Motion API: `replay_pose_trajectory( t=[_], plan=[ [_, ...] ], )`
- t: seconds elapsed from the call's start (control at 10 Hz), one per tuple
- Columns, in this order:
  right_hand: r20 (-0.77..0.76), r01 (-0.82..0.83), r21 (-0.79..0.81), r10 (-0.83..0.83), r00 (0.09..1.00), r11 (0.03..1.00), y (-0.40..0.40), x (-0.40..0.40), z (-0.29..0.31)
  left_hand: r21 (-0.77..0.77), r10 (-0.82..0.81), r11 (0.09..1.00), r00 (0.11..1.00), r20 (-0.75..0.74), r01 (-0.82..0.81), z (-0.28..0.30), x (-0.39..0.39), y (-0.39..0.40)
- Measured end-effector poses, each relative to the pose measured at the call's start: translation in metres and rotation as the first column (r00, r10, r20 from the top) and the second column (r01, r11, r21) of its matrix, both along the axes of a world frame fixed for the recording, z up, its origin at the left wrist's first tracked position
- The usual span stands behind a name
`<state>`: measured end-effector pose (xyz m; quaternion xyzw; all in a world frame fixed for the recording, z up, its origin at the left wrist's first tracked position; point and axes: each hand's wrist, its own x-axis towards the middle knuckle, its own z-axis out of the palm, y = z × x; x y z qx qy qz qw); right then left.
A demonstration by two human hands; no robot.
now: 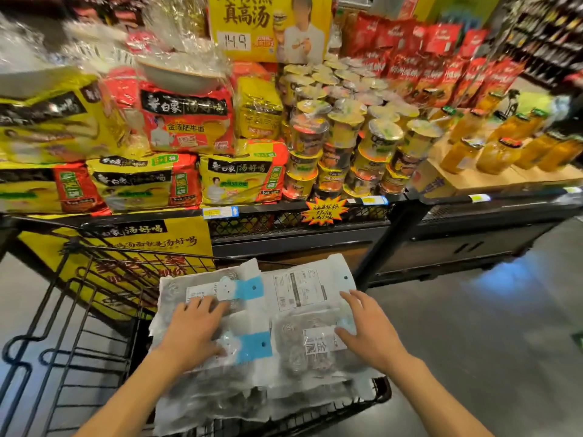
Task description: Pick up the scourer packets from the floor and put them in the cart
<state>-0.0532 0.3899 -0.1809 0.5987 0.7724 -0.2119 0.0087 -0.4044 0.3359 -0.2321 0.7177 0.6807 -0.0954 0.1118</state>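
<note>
Now the scourer packets are being settled into the cart.

Behind everything, a shelf display [220, 146] of noodle bags and cup noodles is seen, with the black wire cart [79, 310] drawn up in front of it. A pile of scourer packets [262, 335] is spread across the cart's near end, several deep, its right edge overhanging the rim. Both hands are laid flat on top with fingers straight and spread, nothing being gripped: the left hand [192, 332] on the blue-tabbed packets, the right hand [369, 332] on the packet with the white label. The step is probably best done by pressing evenly and nudging the pile leftward, so that the slippery film is kept from sliding over the rim. Whether any packets are left on the floor cannot be told.
</note>
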Motion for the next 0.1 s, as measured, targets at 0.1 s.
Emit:
replay_pose_trajectory(
  t=[0.1],
  plan=[
    [-0.006,0.068,0.074,-0.068,0.998,0.995,-0.0055,0.0112,0.0205,0.105,-0.045,0.994,0.992,0.117,0.033,0.0352,0.0181,0.015]
  ],
)
